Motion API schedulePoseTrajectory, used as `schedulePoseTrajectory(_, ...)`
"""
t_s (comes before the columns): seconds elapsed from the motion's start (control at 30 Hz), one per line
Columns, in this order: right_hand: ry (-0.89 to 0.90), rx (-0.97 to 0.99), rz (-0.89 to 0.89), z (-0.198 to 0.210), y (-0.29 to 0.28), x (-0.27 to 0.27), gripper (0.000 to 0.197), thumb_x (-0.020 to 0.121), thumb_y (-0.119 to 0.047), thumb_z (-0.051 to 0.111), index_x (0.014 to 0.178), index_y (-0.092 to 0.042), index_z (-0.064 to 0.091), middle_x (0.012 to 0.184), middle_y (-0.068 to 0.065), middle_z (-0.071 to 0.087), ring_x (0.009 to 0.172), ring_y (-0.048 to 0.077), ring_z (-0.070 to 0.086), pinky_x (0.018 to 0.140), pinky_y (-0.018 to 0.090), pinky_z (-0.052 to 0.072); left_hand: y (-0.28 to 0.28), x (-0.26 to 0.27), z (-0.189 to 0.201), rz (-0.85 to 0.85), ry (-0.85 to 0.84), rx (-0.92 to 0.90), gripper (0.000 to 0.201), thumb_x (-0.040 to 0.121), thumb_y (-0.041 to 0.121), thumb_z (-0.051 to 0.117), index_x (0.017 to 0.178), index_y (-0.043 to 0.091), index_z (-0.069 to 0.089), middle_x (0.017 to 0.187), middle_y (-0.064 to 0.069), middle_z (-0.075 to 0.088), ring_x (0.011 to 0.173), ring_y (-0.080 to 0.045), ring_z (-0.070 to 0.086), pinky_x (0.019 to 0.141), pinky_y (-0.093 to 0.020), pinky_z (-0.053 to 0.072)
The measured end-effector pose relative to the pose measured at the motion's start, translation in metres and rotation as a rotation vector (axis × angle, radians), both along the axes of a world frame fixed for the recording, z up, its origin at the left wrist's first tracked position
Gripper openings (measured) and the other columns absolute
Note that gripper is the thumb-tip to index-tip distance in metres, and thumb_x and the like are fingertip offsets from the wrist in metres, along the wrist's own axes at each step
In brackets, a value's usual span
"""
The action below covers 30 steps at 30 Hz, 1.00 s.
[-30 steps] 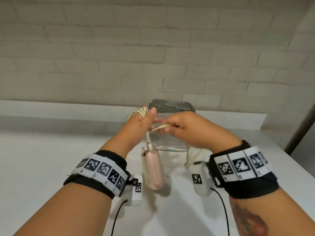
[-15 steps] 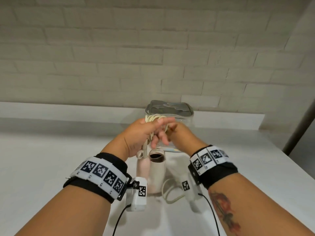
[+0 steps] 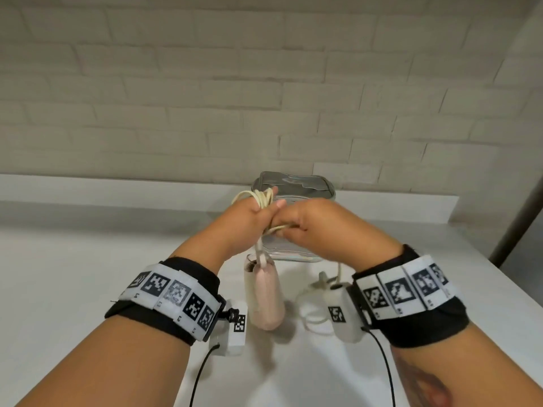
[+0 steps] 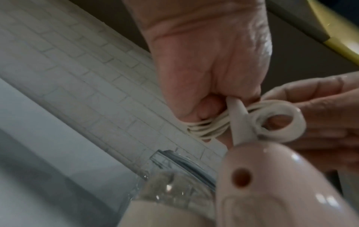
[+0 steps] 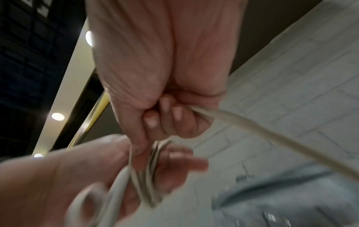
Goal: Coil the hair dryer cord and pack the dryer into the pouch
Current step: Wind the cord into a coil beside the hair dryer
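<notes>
Hanging by its cord (image 3: 262, 198) below the left hand (image 3: 249, 214), pink dryer (image 3: 266, 292) just above the tabletop (image 3: 88, 274), clear pouch (image 3: 293, 188) behind. Left fingers curled round the coiled loops; right hand (image 3: 299, 220) pinching the loose strand. Thin, springy, likely slippery cord: best gripped across all loops; dryer probably light, smooth, best taken by its body.
</notes>
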State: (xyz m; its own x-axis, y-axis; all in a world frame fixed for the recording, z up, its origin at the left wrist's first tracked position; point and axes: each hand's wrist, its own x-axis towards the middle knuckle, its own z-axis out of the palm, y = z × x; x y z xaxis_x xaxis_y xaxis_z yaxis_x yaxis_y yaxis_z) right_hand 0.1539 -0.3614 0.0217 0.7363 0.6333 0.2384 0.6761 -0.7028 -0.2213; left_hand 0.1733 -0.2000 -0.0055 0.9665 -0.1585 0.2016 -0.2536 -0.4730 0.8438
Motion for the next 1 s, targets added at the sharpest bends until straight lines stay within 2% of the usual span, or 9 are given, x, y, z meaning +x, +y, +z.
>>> schedulePoseTrajectory(0.1, 0.043, 0.241, -0.034, 0.021, -0.014, 0.006, 0.003, 0.085, -0.023, 0.068, 0.082, -0.023, 0.07, 0.067, -0.01, 0.064, 0.059, 0.003, 0.054, 0.06, 0.024, 0.044, 0.003, -0.01, 0.006, -0.14, 0.057, 0.036, 0.066, 0.094, 0.062, 0.025, 0.092, 0.016, 0.073, 0.079, -0.005, 0.077, 0.069, -0.01, 0.068, 0.082, -0.021, 0.047)
schedulePoseTrajectory(0.17, 0.037, 0.351, -0.046, 0.027, -0.019, 0.013, 0.004, 0.083, -0.026, 0.071, 0.081, -0.023, 0.069, 0.06, -0.011, 0.057, 0.055, 0.002, 0.048, 0.059, 0.024, 0.042, 0.006, -0.011, 0.005, -0.251, 0.129, 0.043, 0.077, 0.081, 0.072, 0.039, 0.104, 0.004, 0.069, 0.069, -0.008, 0.074, 0.056, -0.019, 0.065, 0.077, -0.03, 0.049)
schedulePoseTrajectory(0.27, 0.059, 0.465, -0.027, 0.024, -0.018, 0.028, 0.009, 0.082, -0.027, 0.072, 0.081, -0.018, 0.071, 0.064, 0.001, 0.059, 0.06, 0.008, 0.049, 0.061, 0.028, 0.044, 0.008, -0.01, 0.001, -0.373, 0.21, 0.01, 0.055, 0.081, 0.047, 0.064, 0.103, -0.003, 0.068, 0.051, -0.004, 0.06, 0.042, -0.017, 0.051, 0.061, -0.033, 0.049)
schedulePoseTrajectory(0.37, 0.073, 0.571, -0.044, 0.004, -0.015, 0.045, 0.013, 0.088, -0.03, 0.065, 0.086, -0.019, 0.072, 0.077, 0.008, 0.068, 0.064, 0.006, 0.053, 0.063, 0.032, 0.047, 0.008, -0.011, -0.003, -0.434, 0.214, -0.05, 0.035, 0.094, 0.036, 0.053, 0.092, 0.009, 0.074, 0.046, -0.002, 0.055, 0.04, -0.016, 0.045, 0.092, -0.05, 0.049)
schedulePoseTrajectory(0.5, 0.195, 0.541, -0.111, -0.047, -0.013, 0.054, 0.023, 0.098, -0.025, 0.048, 0.101, -0.031, 0.07, 0.071, -0.031, 0.064, 0.061, -0.013, 0.053, 0.066, 0.017, 0.044, 0.011, -0.009, -0.01, -0.38, 0.143, -0.257, 0.036, 0.096, 0.036, 0.047, 0.107, 0.014, 0.073, 0.05, -0.002, 0.061, 0.04, -0.013, 0.046, 0.093, -0.047, 0.048)
schedulePoseTrajectory(0.63, 0.228, 0.29, -0.148, -0.083, 0.001, 0.048, 0.036, 0.099, -0.017, 0.044, 0.128, -0.035, 0.054, 0.124, 0.0, 0.064, 0.111, 0.017, 0.059, 0.093, 0.033, 0.046, 0.002, -0.01, -0.011, -0.2, 0.072, -0.448, 0.034, 0.091, 0.04, 0.05, 0.118, 0.026, 0.065, 0.089, -0.006, 0.077, 0.063, -0.008, 0.068, 0.074, -0.021, 0.049)
schedulePoseTrajectory(0.77, 0.014, -0.086, -0.094, -0.079, 0.015, 0.031, 0.036, 0.095, -0.019, 0.043, 0.129, -0.023, 0.056, 0.119, 0.009, 0.063, 0.104, 0.03, 0.06, 0.084, 0.036, 0.048, 0.0, 0.003, -0.019, -0.144, 0.051, -0.535, 0.024, 0.099, 0.03, 0.047, 0.122, 0.03, 0.055, 0.137, -0.003, 0.059, 0.11, -0.007, 0.066, 0.096, -0.021, 0.042)
schedulePoseTrajectory(0.9, -0.178, -0.081, -0.024, -0.043, 0.01, 0.018, 0.029, 0.084, -0.015, 0.05, 0.102, -0.022, 0.071, 0.107, 0.0, 0.065, 0.091, 0.024, 0.062, 0.071, 0.033, 0.05, 0.008, 0.015, -0.02, -0.057, 0.043, -0.304, 0.038, 0.095, 0.041, 0.05, 0.122, 0.016, 0.061, 0.126, 0.001, 0.066, 0.106, 0.001, 0.064, 0.09, -0.012, 0.044)
schedulePoseTrajectory(1.0, -0.377, 0.031, -0.042, -0.02, 0.008, 0.016, 0.015, 0.078, -0.012, 0.055, 0.084, -0.018, 0.067, 0.085, -0.002, 0.059, 0.075, 0.022, 0.057, 0.056, 0.029, 0.039, 0.01, 0.012, -0.014, -0.021, 0.026, -0.096, 0.05, 0.091, 0.059, 0.042, 0.092, 0.017, 0.07, 0.089, -0.001, 0.072, 0.083, -0.013, 0.066, 0.076, -0.019, 0.044)
